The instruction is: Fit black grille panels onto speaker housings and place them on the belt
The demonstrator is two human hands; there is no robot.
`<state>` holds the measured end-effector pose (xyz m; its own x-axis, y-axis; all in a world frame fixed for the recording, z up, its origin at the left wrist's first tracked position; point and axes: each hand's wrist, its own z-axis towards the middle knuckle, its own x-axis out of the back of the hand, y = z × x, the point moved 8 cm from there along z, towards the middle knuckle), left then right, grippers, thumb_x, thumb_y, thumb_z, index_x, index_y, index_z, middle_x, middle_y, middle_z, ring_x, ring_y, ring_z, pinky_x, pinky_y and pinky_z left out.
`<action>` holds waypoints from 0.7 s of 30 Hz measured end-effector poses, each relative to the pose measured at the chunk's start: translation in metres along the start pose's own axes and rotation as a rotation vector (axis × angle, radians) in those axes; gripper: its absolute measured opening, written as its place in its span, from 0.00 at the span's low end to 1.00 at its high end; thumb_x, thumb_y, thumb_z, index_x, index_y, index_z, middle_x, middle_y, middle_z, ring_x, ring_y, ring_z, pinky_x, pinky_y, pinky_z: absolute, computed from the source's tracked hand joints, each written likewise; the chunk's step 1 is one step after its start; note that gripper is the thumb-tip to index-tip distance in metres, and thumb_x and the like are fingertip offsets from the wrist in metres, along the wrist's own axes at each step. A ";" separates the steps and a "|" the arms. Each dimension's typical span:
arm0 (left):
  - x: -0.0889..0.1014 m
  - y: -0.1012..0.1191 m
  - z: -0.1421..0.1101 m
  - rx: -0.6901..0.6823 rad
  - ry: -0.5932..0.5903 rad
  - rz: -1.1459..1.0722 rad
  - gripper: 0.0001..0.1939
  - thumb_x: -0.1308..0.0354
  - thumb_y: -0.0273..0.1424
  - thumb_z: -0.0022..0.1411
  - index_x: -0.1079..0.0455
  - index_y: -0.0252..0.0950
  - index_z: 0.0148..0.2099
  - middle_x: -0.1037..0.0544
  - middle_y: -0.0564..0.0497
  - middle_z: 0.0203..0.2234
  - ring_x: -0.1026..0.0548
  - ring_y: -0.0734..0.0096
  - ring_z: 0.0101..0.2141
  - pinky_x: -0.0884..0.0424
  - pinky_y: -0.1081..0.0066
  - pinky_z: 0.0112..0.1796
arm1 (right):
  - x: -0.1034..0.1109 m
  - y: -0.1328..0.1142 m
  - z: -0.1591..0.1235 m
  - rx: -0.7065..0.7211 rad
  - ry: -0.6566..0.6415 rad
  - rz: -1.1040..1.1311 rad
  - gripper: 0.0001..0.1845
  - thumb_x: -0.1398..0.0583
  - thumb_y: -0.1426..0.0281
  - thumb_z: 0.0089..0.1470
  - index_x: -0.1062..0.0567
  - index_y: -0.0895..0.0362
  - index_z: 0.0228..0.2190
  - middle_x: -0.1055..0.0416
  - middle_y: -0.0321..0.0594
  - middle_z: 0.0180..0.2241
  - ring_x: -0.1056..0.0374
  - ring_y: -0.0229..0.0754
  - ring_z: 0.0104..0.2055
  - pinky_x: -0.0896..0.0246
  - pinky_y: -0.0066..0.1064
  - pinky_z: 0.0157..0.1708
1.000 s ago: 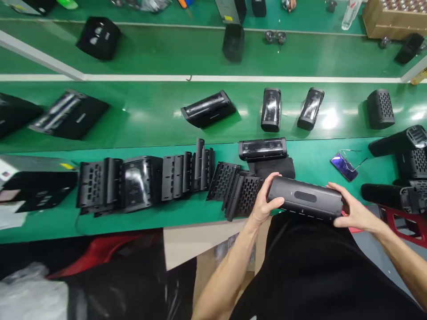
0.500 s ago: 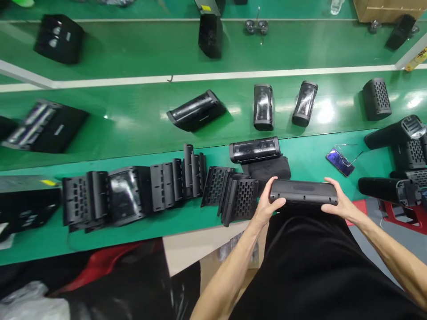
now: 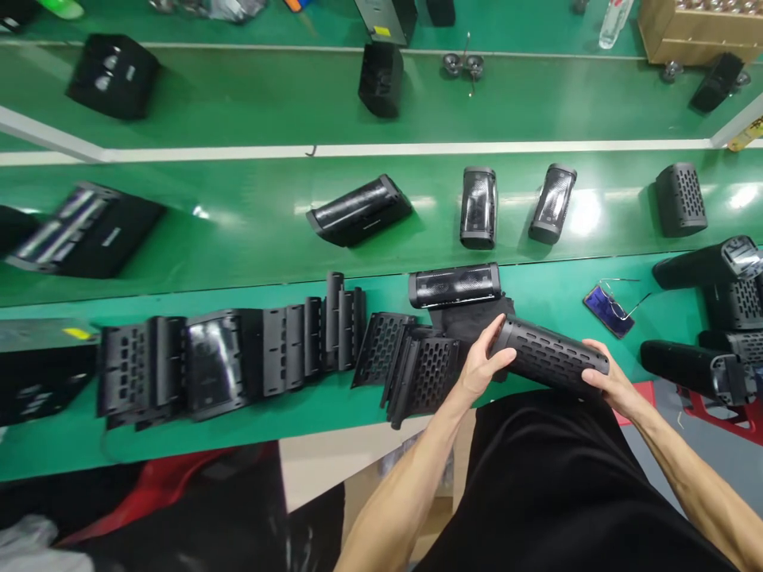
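The elongated black casing [image 3: 549, 354], matt, rounded and pierced by rows of slots, lies slantwise at the near edge of the table [image 3: 551, 294]. The left hand [image 3: 482, 365] and right hand [image 3: 611, 383] clasp opposite ends, fingers part-closed; underside contact appears hidden.

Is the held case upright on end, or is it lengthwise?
Lengthwise: the case runs from the left hand at one end to the right hand.

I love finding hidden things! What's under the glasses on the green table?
Under the glasses is a phone, shiny and bluish-purple, and some green table too. I can't see what's beneath the phone, because the phone covers it.
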<state>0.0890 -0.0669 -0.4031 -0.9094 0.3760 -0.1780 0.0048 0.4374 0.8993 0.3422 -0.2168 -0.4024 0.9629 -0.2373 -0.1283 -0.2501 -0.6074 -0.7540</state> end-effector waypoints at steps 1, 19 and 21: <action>-0.004 0.005 0.005 -0.013 -0.008 0.027 0.51 0.24 0.52 0.53 0.31 0.35 0.72 0.28 0.37 0.68 0.33 0.38 0.69 0.42 0.48 0.71 | 0.002 -0.001 0.000 0.008 0.013 0.016 0.50 0.26 0.42 0.45 0.36 0.48 0.61 0.29 0.47 0.56 0.25 0.55 0.51 0.23 0.46 0.44; 0.042 0.093 0.004 -0.350 0.512 0.466 0.24 0.30 0.48 0.64 0.23 0.41 0.55 0.21 0.44 0.52 0.22 0.58 0.46 0.25 0.59 0.50 | 0.075 -0.097 0.118 0.227 0.266 0.394 0.41 0.38 0.35 0.54 0.25 0.49 0.57 0.20 0.52 0.52 0.20 0.63 0.47 0.23 0.56 0.37; 0.098 0.088 -0.048 -0.334 0.843 0.641 0.13 0.35 0.45 0.68 0.26 0.40 0.40 0.22 0.49 0.36 0.25 0.61 0.38 0.27 0.60 0.47 | 0.110 -0.133 0.165 0.295 0.365 0.453 0.39 0.41 0.35 0.57 0.22 0.51 0.55 0.22 0.56 0.57 0.21 0.60 0.50 0.24 0.52 0.39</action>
<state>-0.0198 -0.0309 -0.3228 -0.7709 -0.2775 0.5734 0.5786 0.0714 0.8125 0.4980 -0.0366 -0.4228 0.6594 -0.6947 -0.2873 -0.5352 -0.1654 -0.8284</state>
